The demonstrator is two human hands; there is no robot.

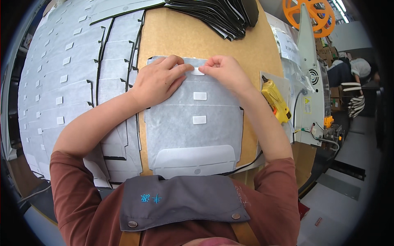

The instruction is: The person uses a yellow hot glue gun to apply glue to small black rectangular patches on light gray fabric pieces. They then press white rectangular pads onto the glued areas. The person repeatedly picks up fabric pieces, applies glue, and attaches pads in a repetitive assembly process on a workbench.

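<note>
A grey sheet panel (176, 127) with a slotted flap at its near end lies flat in front of me. Down its middle sit a white rectangular tab (200, 96) and another below it. Near the far edge, both hands meet at a third white tab (198, 71). My left hand (164, 78) is closed, its index fingertip and thumb at the tab's left end. From the other side, my right hand (225, 71) pinches the right end between thumb and index finger. The fingertips partly cover this tab.
Overlapping grey panels with white tabs (63, 78) cover the left side. A stack of black-edged pieces (217, 16) lies at the far end of the brown board (164, 33). Right are a yellow glue gun (276, 100), a machine with an orange reel (310, 16), and a person (357, 67) beyond.
</note>
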